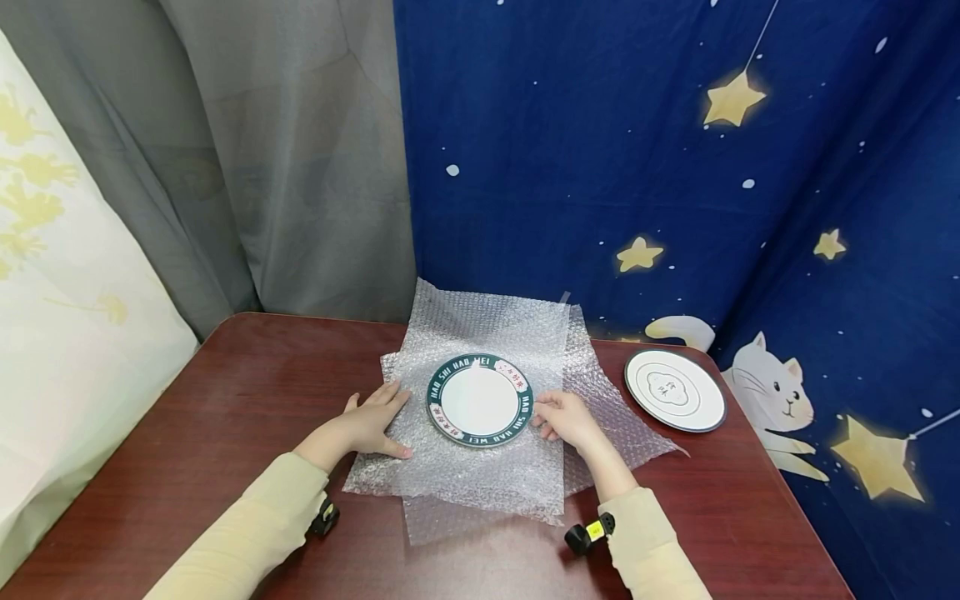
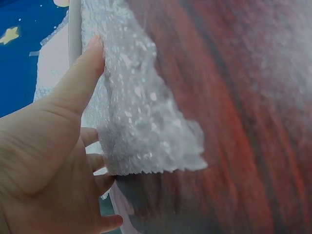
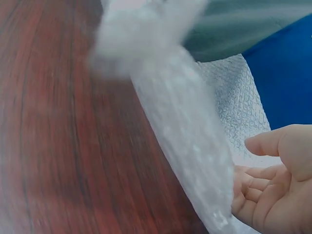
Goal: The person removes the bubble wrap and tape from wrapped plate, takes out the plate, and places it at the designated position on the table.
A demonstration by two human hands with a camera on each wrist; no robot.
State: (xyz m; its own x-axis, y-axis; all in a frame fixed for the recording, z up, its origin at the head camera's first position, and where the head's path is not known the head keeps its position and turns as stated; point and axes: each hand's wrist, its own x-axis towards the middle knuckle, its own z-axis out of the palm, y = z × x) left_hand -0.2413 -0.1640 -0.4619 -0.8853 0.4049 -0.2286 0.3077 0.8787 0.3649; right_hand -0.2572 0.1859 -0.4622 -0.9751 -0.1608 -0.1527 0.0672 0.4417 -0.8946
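A round plate (image 1: 480, 402) with a white middle and a dark green lettered rim lies on overlapping sheets of bubble wrap (image 1: 487, 483). To its left, my left hand (image 1: 372, 423) rests on the wrap with fingers spread; the left wrist view shows its thumb (image 2: 87, 68) along the bubbly sheet. My right hand (image 1: 564, 417) is at the plate's right rim, fingers loosely bent. In the right wrist view a gap shows between that hand's thumb (image 3: 265, 143) and fingers, with nothing held there. Whether its fingertips touch the rim I cannot tell.
A second plate (image 1: 675, 391), white with a dark rim and a line drawing, lies at the table's right back corner. The reddish-brown table (image 1: 187, 467) ends at a blue star-patterned curtain (image 1: 540, 167) and a grey curtain (image 1: 300, 183).
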